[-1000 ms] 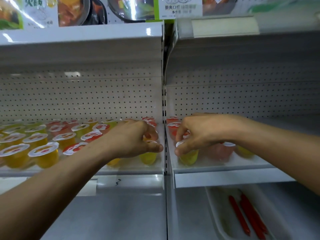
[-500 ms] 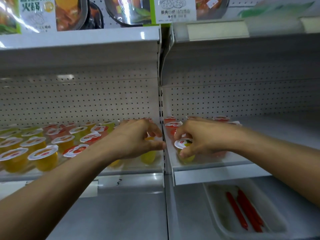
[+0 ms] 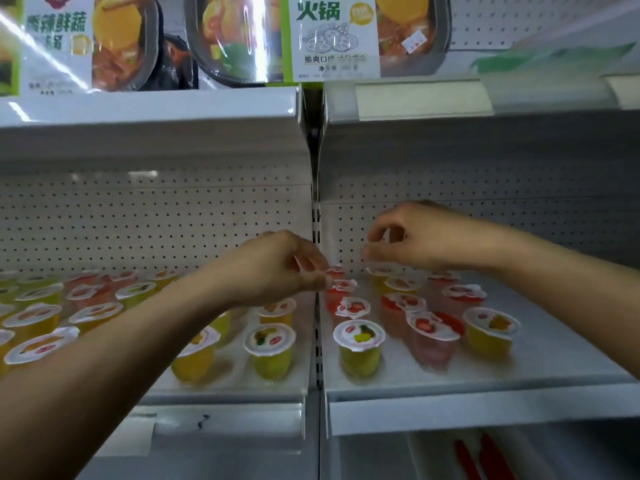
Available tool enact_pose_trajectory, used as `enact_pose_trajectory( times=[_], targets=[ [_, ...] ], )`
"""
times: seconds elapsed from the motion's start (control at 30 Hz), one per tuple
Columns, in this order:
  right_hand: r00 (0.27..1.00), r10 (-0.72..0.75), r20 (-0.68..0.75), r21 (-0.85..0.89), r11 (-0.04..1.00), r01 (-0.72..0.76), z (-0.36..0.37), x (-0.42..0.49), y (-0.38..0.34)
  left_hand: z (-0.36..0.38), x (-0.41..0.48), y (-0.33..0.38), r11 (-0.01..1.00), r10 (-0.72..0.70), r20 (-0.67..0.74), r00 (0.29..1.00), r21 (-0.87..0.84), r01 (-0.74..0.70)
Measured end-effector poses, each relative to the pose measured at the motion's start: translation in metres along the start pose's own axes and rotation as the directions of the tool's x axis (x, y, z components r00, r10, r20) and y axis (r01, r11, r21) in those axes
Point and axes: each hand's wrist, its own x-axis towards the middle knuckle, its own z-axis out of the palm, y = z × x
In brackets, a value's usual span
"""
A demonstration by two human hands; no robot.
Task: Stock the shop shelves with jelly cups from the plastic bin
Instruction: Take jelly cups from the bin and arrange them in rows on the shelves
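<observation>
Raised off the jelly cups (image 3: 360, 344): right hand (image 3: 419, 239), fingers loosely apart; left hand (image 3: 273, 268), grip unclear.

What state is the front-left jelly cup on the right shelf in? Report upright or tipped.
Upright: the yellow jelly cup stands on its base on the right shelf, lid on top.

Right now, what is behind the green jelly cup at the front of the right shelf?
Red jelly cups in a row, toward the pegboard. The left hand covers part of the rear ones.
</observation>
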Motion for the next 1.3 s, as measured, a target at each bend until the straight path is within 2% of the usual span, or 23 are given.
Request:
enact_pose_trajectory(
  times=[0.1, 0.2, 0.5, 0.67, 0.77, 0.93, 1.07, 1.17, 1.3],
  targets=[
    [0.997, 0.064, 0.03, -0.031, 0.997, -0.063, 0.0, 0.029, 0.032, 0.002, 0.027, -0.003, 0.998, -0.03, 0.093, 0.995, -0.05, 0.035],
    [0.989, 0.097, 0.112, -0.073, 0.993, -0.089, 0.019, 0.054, 0.052, 0.012, 0.051, -0.004, 0.997, -0.069, 0.189, 0.98, -0.008, 0.072],
    [0.937, 0.196, 0.288, -0.073, 0.981, -0.182, 0.061, 0.104, 0.066, 0.041, 0.113, -0.016, 0.974, -0.218, 0.263, 0.94, 0.12, 0.192],
    [0.872, 0.25, 0.422, -0.088, 0.968, -0.235, 0.072, 0.125, 0.072, 0.051, 0.126, -0.015, 0.972, -0.213, 0.353, 0.911, 0.174, 0.159],
    [0.891, 0.233, 0.389, -0.078, 0.972, -0.22, 0.08, 0.136, 0.078, 0.055, 0.128, -0.014, 0.972, -0.197, 0.377, 0.905, 0.195, 0.13],
    [0.928, 0.183, 0.326, 0.041, 0.978, -0.207, 0.093, 0.148, 0.084, 0.055, 0.128, -0.015, 0.977, -0.193, 0.37, 0.909, 0.162, 0.141],
    [0.93, 0.178, 0.322, 0.003, 0.982, -0.189, 0.097, 0.154, 0.088, 0.056, 0.13, -0.021, 0.979, -0.186, 0.367, 0.912, 0.153, 0.138],
    [0.948, 0.15, 0.281, -0.055, 0.989, -0.14, 0.093, 0.145, 0.089, 0.056, 0.129, -0.026, 0.982, -0.176, 0.323, 0.93, 0.118, 0.145],
    [0.973, 0.064, 0.222, -0.035, 0.998, -0.057, 0.063, 0.115, 0.087, 0.046, 0.114, -0.027, 0.995, -0.092, 0.221, 0.971, 0.065, 0.079]
  ],
)
